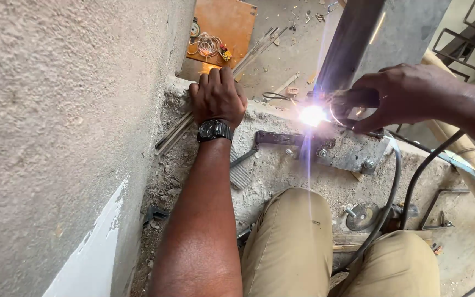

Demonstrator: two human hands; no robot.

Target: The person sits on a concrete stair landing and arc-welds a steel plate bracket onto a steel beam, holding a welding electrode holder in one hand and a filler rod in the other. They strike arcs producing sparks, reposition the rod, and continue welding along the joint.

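On the concrete ledge (281, 165), tight btwn rough plaster wall (56, 110) at left and drop-off at right: little room, your knees crowd the near edge.

- Left hand (217, 96): fingers curled over ledge's far lip, bracing; no tool. Black wristwatch (214, 130).
- Right hand (408, 93): closed around dark electrode holder (355, 99), tip at the weld arc (312, 115), bright white.
- Steel post (353, 38): dark, square-section, upright on grey base plate (347, 154) w/ anchor bolts (368, 164).
- Black cables (413, 192) loop past right knee.
- Thin rods (174, 132) lie along wall foot.
- Round disc (362, 215), near right.
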